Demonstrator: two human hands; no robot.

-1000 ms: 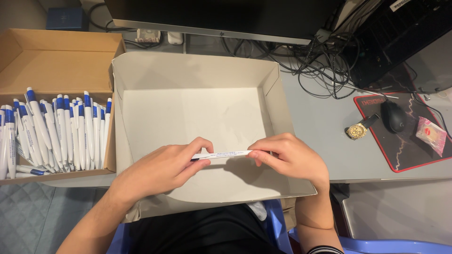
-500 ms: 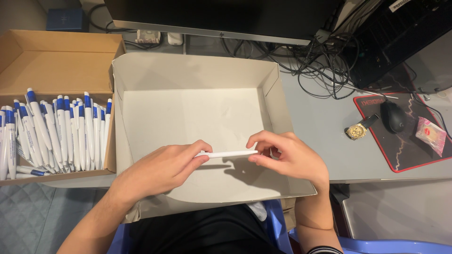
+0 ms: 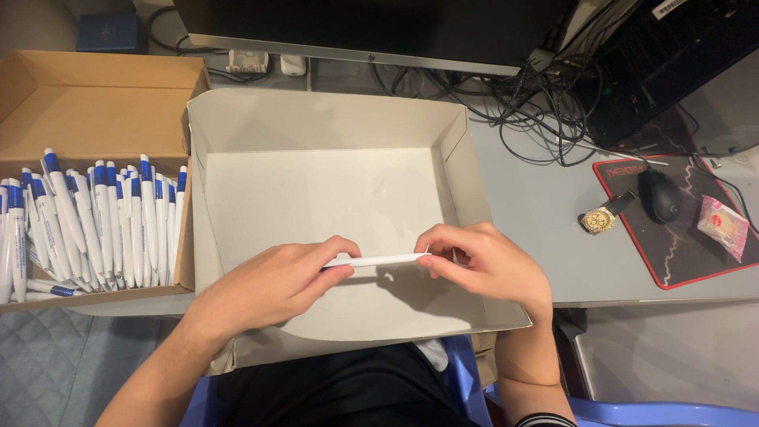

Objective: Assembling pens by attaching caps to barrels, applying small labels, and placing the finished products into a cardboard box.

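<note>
Look to the desk's left edge: a brown cardboard box [image 3: 95, 95] holds a row of white pens with blue caps [image 3: 95, 221], packed along its near side. At the far edge stands a dark monitor [image 3: 371, 32], with a tangle of black cables [image 3: 538, 111] to its right. Toward the right edge you see a black mouse pad with a red border [image 3: 688, 245]; a black mouse [image 3: 660, 196] sits on it, a gold wristwatch [image 3: 602, 217] overlaps its left border, and a small pink wrapped packet [image 3: 723, 227] lies at its right.
</note>
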